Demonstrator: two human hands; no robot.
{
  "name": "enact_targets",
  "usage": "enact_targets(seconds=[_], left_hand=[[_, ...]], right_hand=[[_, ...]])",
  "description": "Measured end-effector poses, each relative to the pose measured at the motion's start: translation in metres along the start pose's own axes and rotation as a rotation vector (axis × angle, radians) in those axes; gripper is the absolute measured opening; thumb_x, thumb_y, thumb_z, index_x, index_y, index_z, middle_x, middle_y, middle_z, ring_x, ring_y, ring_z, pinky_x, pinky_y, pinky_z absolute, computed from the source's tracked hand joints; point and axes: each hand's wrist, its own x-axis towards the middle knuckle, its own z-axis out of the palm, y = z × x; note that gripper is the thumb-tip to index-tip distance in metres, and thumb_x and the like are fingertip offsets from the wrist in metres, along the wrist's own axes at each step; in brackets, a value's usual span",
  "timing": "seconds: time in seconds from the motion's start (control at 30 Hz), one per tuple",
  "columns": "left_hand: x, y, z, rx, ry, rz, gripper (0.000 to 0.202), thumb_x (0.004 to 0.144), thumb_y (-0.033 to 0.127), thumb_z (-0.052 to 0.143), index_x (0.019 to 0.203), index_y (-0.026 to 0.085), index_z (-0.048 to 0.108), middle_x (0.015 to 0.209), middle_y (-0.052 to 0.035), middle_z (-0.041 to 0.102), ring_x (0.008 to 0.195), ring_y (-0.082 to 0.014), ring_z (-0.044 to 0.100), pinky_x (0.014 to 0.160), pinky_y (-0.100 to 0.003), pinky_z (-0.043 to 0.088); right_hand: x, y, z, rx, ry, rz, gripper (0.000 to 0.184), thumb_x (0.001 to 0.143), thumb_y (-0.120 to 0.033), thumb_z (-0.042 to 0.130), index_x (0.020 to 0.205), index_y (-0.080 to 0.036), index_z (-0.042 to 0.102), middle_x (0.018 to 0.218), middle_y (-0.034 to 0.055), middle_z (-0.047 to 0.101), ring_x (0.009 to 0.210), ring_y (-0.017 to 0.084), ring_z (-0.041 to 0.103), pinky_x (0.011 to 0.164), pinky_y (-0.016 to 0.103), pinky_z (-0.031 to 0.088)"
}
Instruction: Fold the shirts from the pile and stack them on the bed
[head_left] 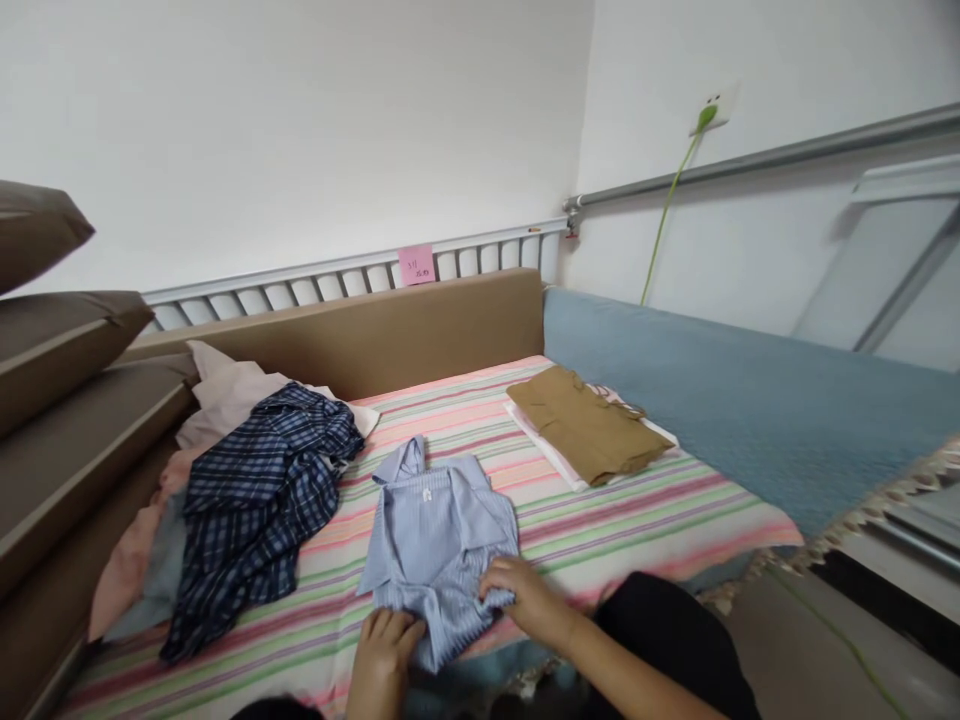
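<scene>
A light blue striped shirt (439, 530) lies partly folded on a striped sheet (637, 520). My left hand (384, 650) rests on the shirt's near bottom edge, fingers curled over the cloth. My right hand (525, 595) grips the shirt's lower right corner, fingers bent round the fabric. To the left lies a crumpled dark blue plaid shirt (259, 500) on top of pink and pale garments (225, 395). At the far right of the sheet sits a folded tan garment (585, 425) on white folded cloth.
A brown padded headboard (390, 330) runs behind the sheet, with stacked brown cushions (60, 400) at left. A blue cover (750, 400) spreads to the right. A pink note (416, 264) hangs on white railings. A green cable (667, 210) drops from a wall socket.
</scene>
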Motion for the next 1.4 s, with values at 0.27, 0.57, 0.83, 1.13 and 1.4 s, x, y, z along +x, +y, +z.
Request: enact_targets(seconds=[0.27, 0.57, 0.83, 1.13, 1.4], left_hand=[[-0.032, 0.007, 0.006, -0.088, -0.056, -0.169, 0.042, 0.070, 0.005, 0.057, 0.101, 0.033, 0.065, 0.099, 0.0001, 0.069, 0.088, -0.0182, 0.061, 0.077, -0.030, 0.046], [-0.009, -0.034, -0.019, -0.684, -0.086, -0.772, 0.046, 0.071, 0.044, 0.055, 0.109, 0.019, 0.062, 0.113, -0.0102, 0.065, 0.107, -0.0255, 0.058, 0.087, -0.039, 0.050], [0.088, -0.078, 0.016, -0.396, 0.053, -0.784, 0.057, 0.070, 0.040, 0.050, 0.117, 0.007, 0.051, 0.119, -0.0189, 0.058, 0.115, -0.0298, 0.051, 0.099, -0.045, 0.040], [0.144, -0.094, 0.038, -0.128, -0.057, -0.638, 0.046, 0.077, 0.025, 0.048, 0.120, 0.009, 0.049, 0.121, -0.0172, 0.056, 0.115, -0.0251, 0.050, 0.097, -0.041, 0.038], [0.182, -0.100, 0.022, -0.044, -0.286, -0.516, 0.014, 0.078, 0.023, 0.054, 0.083, 0.016, 0.066, 0.083, -0.0077, 0.065, 0.087, -0.0209, 0.058, 0.082, -0.034, 0.043]], right_hand=[[0.000, -0.011, -0.032, -0.015, -0.293, -0.018, 0.042, 0.056, -0.001, 0.049, 0.084, -0.023, 0.071, 0.088, 0.0016, 0.067, 0.086, 0.016, 0.059, 0.077, 0.024, 0.042], [0.033, 0.008, -0.075, -0.215, 0.081, 0.624, 0.027, 0.080, -0.024, 0.048, 0.095, -0.013, 0.067, 0.096, 0.0137, 0.069, 0.092, 0.022, 0.062, 0.077, 0.029, 0.043], [0.078, 0.009, -0.046, -0.129, 0.111, 0.598, 0.010, 0.072, -0.017, 0.055, 0.075, -0.018, 0.064, 0.079, 0.0055, 0.068, 0.080, 0.018, 0.061, 0.071, 0.028, 0.042], [0.094, 0.057, -0.051, 0.593, -0.079, 0.720, 0.002, 0.072, -0.017, 0.049, 0.072, -0.018, 0.051, 0.058, -0.0055, 0.051, 0.051, 0.008, 0.049, 0.050, 0.019, 0.040], [0.103, 0.060, -0.052, 0.370, -0.033, 0.729, 0.016, 0.079, -0.023, 0.045, 0.090, -0.018, 0.056, 0.075, 0.0014, 0.059, 0.048, 0.010, 0.048, 0.045, 0.023, 0.040]])
